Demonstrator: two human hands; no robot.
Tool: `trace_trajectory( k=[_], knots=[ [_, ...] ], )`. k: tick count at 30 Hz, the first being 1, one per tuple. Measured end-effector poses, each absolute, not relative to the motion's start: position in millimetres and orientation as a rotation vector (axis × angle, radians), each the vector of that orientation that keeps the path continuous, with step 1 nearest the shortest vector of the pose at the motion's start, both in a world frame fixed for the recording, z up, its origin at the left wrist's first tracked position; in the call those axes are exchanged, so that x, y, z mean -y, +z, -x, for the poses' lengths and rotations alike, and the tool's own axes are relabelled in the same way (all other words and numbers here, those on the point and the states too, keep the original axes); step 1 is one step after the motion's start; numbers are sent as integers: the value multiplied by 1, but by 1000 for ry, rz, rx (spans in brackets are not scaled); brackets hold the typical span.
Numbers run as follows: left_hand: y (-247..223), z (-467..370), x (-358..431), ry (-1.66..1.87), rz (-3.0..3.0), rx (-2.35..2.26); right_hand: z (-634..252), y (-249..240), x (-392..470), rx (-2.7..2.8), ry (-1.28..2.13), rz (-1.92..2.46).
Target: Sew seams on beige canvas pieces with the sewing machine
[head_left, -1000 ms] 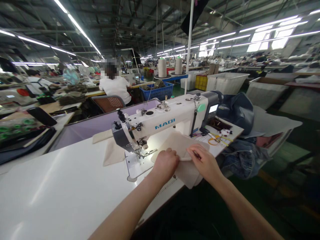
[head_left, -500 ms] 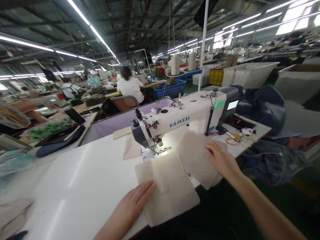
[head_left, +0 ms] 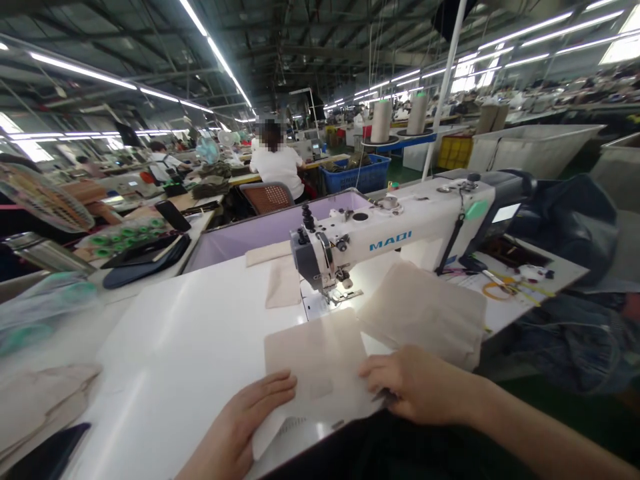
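Both of my hands are on the beige fabric piece point(head_left: 320, 363) at the near edge of the white worktop point(head_left: 165, 347). As for the grip: my left hand point(head_left: 240, 427) lies flat with fingers stretched out, pressing the near left corner of the cloth; my right hand point(head_left: 415, 387) is curled over the near right edge, pinching it between thumb and fingers as far as I can tell. The piece lies flat, just short of the presser foot point(head_left: 345, 293) of the MAQI sewing machine point(head_left: 395, 230), so I judge the cloth is laid out but not yet fed under the needle; no seam on it shows from here. Beyond my right hand a second stack of beige pieces point(head_left: 425, 313) waits beside the machine bed, which suggests more pieces are left. Farther past the grip, on the far side of the needle, two small beige cuttings point(head_left: 280, 280) lie on the worktop, possibly done ones, though I cannot say

Hard to make out: the near edge of the cloth droops over the worktop's rim and is partly hidden under my hands, so I cannot tell whether it is one layer or two. My right fingertips are tucked out of sight. Yellow-handled scissors point(head_left: 500, 288) and oddments to the far right are small and blurred. Denim bundles point(head_left: 570, 220) are cut off at the frame edge, and a seated person in a white top point(head_left: 277, 170) works well beyond the machine
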State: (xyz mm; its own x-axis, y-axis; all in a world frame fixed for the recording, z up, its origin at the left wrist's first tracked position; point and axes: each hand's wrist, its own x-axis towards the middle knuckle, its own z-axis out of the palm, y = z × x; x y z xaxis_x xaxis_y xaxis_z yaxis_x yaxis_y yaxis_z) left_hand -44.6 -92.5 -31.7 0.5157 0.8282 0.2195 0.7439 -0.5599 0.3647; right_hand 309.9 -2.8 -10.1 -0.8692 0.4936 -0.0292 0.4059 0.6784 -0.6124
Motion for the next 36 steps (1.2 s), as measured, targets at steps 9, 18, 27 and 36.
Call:
trace_trajectory(
  k=[9, 18, 27, 36],
  knots=[
    [-12, 11, 58, 656, -1563, -2142, -255, -39, -32, 1855, 1107, 1346],
    [-37, 6, 91, 686, -1717, -2281, -260, -53, 9, 1663, 1197, 1416],
    [-42, 0, 100, 648, -1569, -2418, -258, -42, 4, 1851, 1247, 1335],
    [-35, -1, 103, 455, -1418, -2433, -252, -54, 6, 2006, 987, 1378]
  ],
)
